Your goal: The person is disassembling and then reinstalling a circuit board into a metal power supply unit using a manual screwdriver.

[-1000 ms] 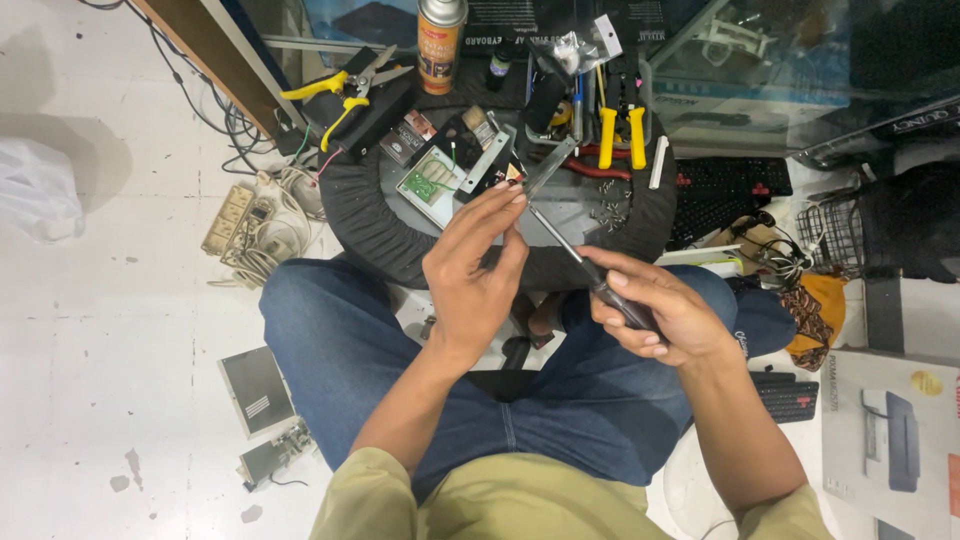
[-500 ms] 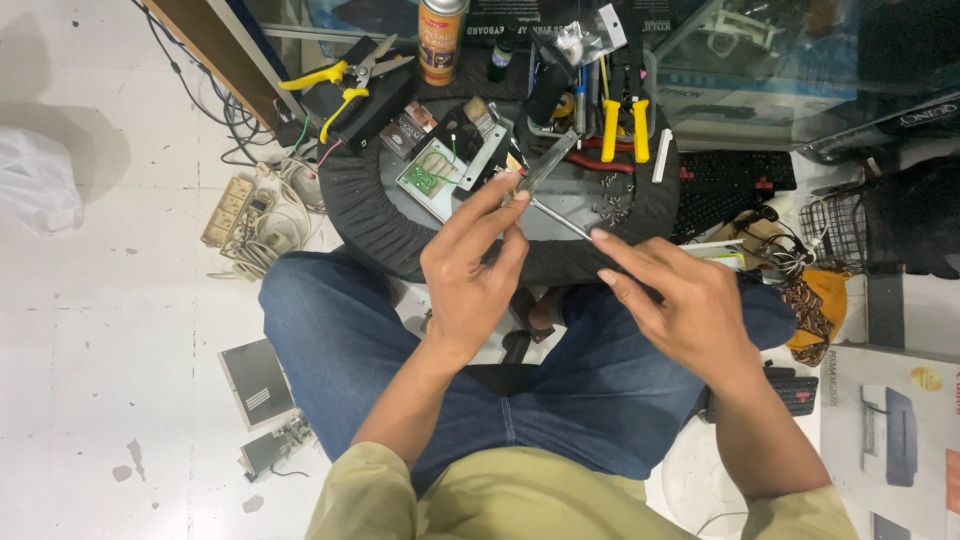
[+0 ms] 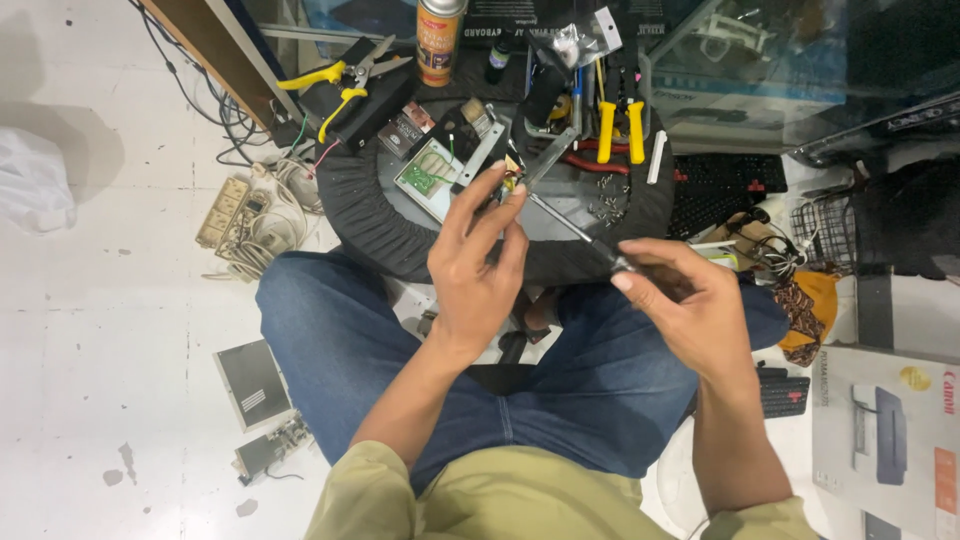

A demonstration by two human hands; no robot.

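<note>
Screwdriver point(image 3: 580, 235) in right hand point(image 3: 690, 310), tip at small part point(image 3: 512, 180) in left hand point(image 3: 475, 265)

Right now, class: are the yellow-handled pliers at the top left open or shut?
Open. The pliers lie on a black box with their yellow handles spread apart and the metal jaws parted.

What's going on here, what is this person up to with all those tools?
A person sits on the floor at a round black stool covered with tools. The left hand pinches a small part at its fingertips, while the right hand holds a screwdriver with its tip pointed at that part. On the stool lie a green circuit board, yellow-handled pliers and loose screws.
</note>
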